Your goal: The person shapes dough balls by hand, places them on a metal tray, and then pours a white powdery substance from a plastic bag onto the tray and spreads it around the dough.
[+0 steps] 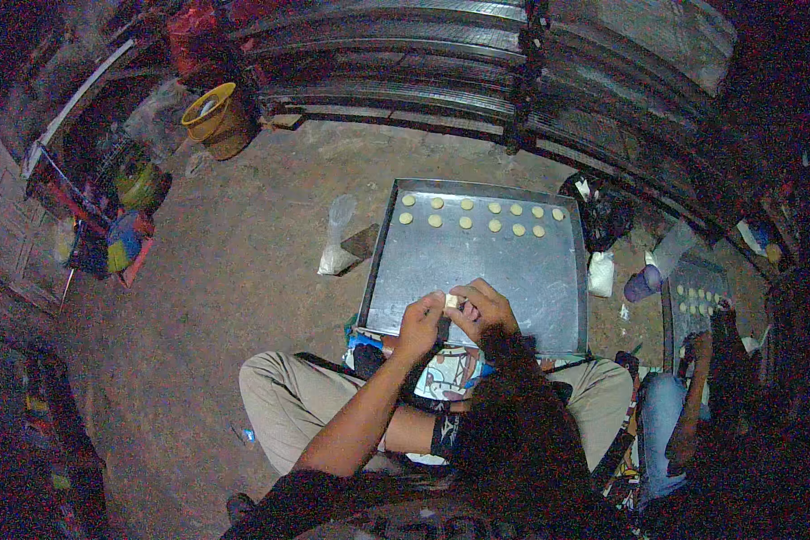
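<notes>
Between the fingertips of both hands is a small pale piece of dough [452, 301], held over the near edge of a large metal baking tray [477, 270]. My left hand [422, 322] pinches it from the left, and my right hand [483, 310] has its fingers curled around it from the right. Two rows of flat, round, pale dough pieces [466, 222] lie along the tray's far side. The near row stops short of the right end. The palms and part of the held piece are hidden by my fingers.
A clear bag of white powder [336, 259] stands left of the tray. Right of it are a black bag [607, 216], a white packet [601, 274] and a purple container [643, 283]. A co-worker's hand [698, 346] is beside another tray [693, 279]. A yellow bucket [220, 126] stands near dark racks [405, 90].
</notes>
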The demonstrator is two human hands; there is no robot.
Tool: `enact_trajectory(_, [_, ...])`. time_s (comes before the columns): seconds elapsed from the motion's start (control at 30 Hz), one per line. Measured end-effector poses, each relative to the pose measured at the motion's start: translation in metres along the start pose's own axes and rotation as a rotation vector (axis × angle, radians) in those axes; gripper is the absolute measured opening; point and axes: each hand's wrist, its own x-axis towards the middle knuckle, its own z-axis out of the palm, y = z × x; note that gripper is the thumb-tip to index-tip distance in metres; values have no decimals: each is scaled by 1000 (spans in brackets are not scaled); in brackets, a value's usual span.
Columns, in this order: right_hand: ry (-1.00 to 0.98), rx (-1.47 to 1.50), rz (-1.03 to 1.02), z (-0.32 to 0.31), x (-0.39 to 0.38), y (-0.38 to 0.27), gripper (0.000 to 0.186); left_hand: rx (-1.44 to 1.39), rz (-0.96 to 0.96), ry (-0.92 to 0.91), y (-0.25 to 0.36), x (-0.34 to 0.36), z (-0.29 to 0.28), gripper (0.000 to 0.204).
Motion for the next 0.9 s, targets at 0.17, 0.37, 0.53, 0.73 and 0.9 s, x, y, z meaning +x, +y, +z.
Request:
enact_trajectory(0.17, [-1,-258,-28,9,-3,22,16,-93,-104,-245,2,0,-1,36])
enact_trajectory(0.37, [84,-71,-97,7,1,28,12,-11,-185,-253,17,-6,3,31])
enact_trajectory(0.53, [-106,459,402,-3,-2,37,20,183,118,-166,13,-3,-2,32])
enact_trajectory(0.73, [-171,800,500,-2,-3,40,32,130,237,-197,21,-9,5,31])
enact_trajectory(0.9, [-116,143,191,-5,1,32,35,-71,-180,-351,25,-8,-7,49])
